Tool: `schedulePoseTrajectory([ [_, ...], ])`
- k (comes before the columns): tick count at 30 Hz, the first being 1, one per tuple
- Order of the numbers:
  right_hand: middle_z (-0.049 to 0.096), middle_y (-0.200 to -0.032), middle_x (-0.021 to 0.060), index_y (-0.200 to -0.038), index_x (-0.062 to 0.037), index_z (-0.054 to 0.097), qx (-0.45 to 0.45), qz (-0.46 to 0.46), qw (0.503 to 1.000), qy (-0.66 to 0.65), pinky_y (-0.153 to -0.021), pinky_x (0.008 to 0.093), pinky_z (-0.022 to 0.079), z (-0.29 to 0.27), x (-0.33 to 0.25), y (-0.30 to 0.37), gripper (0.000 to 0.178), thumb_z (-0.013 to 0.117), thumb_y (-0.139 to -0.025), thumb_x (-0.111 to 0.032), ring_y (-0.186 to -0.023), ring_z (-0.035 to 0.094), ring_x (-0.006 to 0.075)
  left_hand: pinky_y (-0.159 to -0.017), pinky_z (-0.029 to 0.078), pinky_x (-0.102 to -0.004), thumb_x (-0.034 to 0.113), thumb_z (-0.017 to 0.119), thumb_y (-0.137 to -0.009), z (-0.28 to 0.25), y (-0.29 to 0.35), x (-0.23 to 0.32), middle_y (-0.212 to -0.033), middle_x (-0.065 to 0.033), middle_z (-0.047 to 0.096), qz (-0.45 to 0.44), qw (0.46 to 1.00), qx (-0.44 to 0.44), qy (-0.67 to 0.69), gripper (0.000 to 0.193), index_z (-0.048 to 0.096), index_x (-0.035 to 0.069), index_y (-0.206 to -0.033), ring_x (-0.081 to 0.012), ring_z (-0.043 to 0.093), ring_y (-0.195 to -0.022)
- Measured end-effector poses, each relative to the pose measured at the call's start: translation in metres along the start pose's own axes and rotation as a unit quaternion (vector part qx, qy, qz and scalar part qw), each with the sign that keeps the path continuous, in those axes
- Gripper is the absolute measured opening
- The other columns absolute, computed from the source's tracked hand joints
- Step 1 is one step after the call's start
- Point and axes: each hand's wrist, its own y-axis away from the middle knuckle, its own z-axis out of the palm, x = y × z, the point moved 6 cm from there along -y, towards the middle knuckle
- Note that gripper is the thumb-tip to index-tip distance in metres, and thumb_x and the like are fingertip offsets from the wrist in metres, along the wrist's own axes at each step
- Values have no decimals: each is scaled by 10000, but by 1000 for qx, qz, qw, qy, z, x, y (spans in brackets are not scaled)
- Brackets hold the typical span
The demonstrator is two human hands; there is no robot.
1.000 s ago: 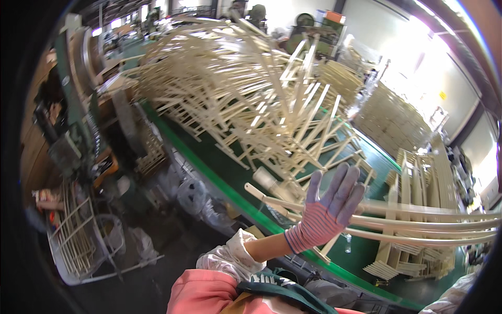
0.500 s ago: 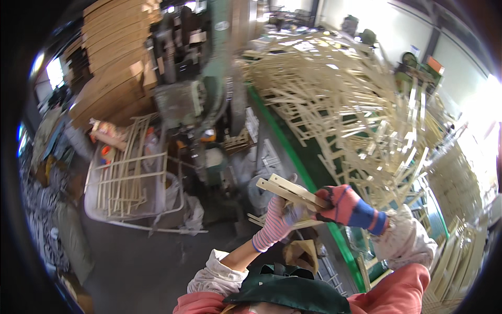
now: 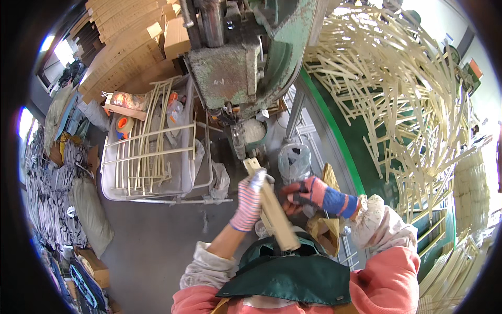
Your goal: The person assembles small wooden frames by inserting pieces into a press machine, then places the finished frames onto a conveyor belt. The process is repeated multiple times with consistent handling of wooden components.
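Observation:
My left hand [image 3: 248, 203], in a pink-and-white striped glove, grips a small bundle of flat, pale wooden slats [image 3: 276, 217]. They tilt, the far end under the green machine and the near end by my dark green apron [image 3: 285, 280]. A small hole shows near the far end. My right hand [image 3: 309, 194], in a red-and-blue glove with dark fingertips, is just right of the slats. Its fingers are curled together; whether something small is in them is hidden. Ahead hangs the worn green machine's block [image 3: 225, 78], a clear tube [image 3: 238, 140] below it.
To the left, a whitish plastic bin [image 3: 110, 180] carries long thin slats, an orange tape roll [image 3: 124, 125] and a bag. A green-edged conveyor [image 3: 348, 157] on the right bears a big slat heap [image 3: 397, 78]. A plastic-lined bucket [image 3: 294, 163] and paper bag [image 3: 324, 233] stand close by.
My left hand has moved left with the slats, which now point toward the machine. The right hand has come off the slats and moved left. The view has shifted so the machine looks nearer.

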Motion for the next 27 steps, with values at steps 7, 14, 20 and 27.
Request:
schedulePoseTrajectory([
  [7,650,-818,17,-1056,-41,599,280,131,900,308,-583,328,511,-186,260,-140,271,525,-869,-222,-643,613,150,-535,316,-302,314,338,-970,-28,68,172,-436,13,340,128,990,-55,-25,430,386,147,-576,-139,300,-402],
  [14,612,-754,15,-874,-161,617,31,131,914,-382,-545,333,471,-127,409,-198,288,534,-875,-437,-662,592,153,-577,338,-305,245,362,-946,-9,117,261,-490,36,377,247,945,-210,31,266,492,110,-757,-121,350,-425],
  [20,643,-803,124,-746,-92,635,344,69,805,479,-642,403,505,-272,331,-92,215,648,-647,-282,-737,625,280,-636,321,-303,268,580,-781,-65,121,256,-547,46,431,234,946,-132,184,174,469,168,-693,-112,402,-544],
  [27,650,-874,134,-941,-17,640,436,-327,808,-224,-751,373,508,-597,236,163,279,418,-840,-152,-819,614,270,-764,470,-373,260,461,-904,-152,79,148,-757,-43,506,121,948,101,275,207,483,55,-903,-134,511,-635],
])
